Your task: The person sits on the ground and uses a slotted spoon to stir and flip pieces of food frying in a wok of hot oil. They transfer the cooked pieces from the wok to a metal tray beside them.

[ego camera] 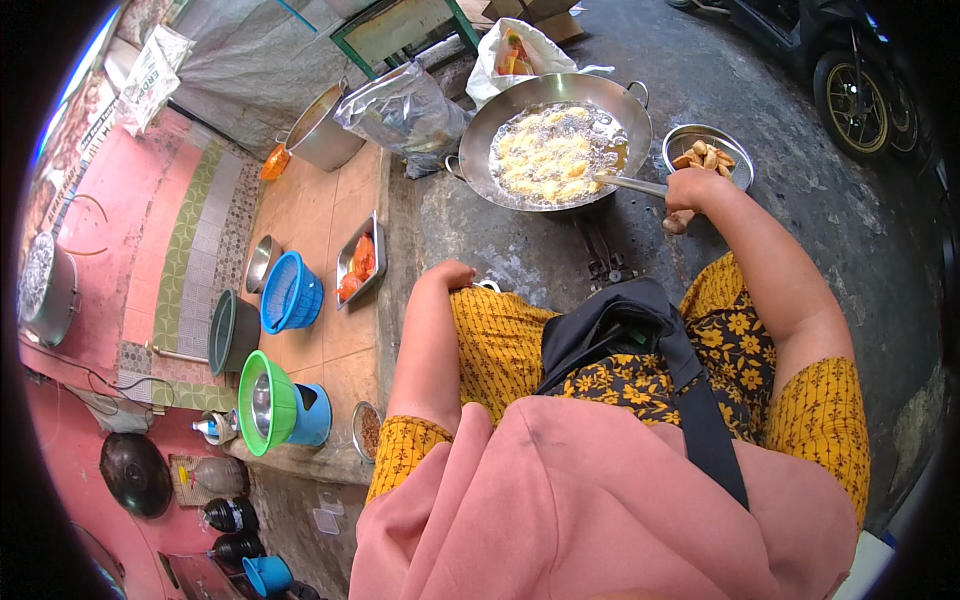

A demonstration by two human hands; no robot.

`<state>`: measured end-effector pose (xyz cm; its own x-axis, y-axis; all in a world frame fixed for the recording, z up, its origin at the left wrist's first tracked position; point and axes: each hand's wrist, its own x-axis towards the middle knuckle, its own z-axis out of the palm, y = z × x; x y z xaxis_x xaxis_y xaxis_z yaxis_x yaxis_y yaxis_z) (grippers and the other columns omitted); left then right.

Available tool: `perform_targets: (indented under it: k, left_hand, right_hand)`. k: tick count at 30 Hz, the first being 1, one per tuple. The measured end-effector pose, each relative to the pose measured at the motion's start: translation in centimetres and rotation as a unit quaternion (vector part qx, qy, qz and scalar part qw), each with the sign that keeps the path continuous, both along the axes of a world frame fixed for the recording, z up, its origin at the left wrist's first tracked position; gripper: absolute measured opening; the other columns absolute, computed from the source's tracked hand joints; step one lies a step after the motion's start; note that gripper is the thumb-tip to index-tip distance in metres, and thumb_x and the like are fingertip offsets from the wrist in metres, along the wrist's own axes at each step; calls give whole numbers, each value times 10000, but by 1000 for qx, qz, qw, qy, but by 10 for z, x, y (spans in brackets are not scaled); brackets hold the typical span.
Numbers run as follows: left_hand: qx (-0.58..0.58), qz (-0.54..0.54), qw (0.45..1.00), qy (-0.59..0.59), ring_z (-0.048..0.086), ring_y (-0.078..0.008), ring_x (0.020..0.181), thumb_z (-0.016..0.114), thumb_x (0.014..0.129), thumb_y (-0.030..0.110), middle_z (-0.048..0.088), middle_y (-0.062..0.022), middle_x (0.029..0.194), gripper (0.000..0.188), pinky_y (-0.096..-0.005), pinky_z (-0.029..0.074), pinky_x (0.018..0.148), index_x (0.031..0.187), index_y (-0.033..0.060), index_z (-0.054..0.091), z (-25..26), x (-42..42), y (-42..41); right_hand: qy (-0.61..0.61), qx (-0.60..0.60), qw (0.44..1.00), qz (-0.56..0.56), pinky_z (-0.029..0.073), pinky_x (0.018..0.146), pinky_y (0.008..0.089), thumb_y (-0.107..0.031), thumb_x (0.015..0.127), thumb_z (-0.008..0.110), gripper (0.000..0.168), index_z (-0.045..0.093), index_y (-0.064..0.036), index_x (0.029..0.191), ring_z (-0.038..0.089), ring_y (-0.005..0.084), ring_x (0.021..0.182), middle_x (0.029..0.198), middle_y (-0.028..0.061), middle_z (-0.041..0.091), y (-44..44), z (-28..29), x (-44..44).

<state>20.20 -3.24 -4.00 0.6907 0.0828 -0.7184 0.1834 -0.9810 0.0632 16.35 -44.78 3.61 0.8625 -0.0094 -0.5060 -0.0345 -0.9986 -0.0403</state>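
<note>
In my right hand (690, 191) is the handle of a metal cooking utensil (630, 182), whose far end dips into a large two-handled metal wok (480, 161). Pale yellow pieces of food (547, 154) fry there in bubbling oil; the utensil's head is hidden among them. Just beyond my right hand sits a round metal strainer bowl (739, 142) with browned fried pieces (705, 155) in it. My left hand (451, 274) rests on my left knee and appears to hold nothing, though its fingers are partly hidden.
A burner (611, 271) sits under the wok. Beside it are a clear plastic bag (409, 109) and a white sack (487, 71). On the tiled ledge stand a metal tray of orange-red food (380, 262), a blue basket (292, 292) and a large pot (326, 139). A motorcycle (855, 97) is parked at far right.
</note>
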Motion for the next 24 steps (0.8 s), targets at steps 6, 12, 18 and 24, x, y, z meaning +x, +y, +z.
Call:
perform_targets:
  k: [6,12,18,24]
  left_hand:
    - [-1,7,1000,-3,582,-271,893,501,838,396,628,-119,997,358,-383,441,767,887,88,676,-1,1,-2]
    - [-14,21,1000,3,580,-234,832,514,838,381,633,-106,951,343,-367,442,737,873,81,676,-15,7,8]
    - [-13,-4,1000,-9,571,-214,835,503,856,360,630,-97,958,326,-345,434,762,894,93,684,-13,6,6]
    - [-16,-5,1000,-4,579,-235,896,482,861,365,624,-106,1014,341,-348,429,812,915,99,689,-12,7,5]
  right_hand:
    - [-2,5,1000,-14,483,707,368,-151,648,560,289,664,-2,873,631,288,800,887,179,641,-1,0,-1]
    - [4,-4,1000,4,483,709,366,-152,652,548,293,663,-5,878,631,288,807,898,178,640,1,2,-1]
    - [-1,7,1000,-9,485,701,370,-143,651,545,294,662,-3,881,632,289,799,891,182,640,-1,-3,0]
    - [7,7,1000,-13,485,705,370,-142,656,549,300,657,5,895,632,292,803,900,184,639,-1,-4,1]
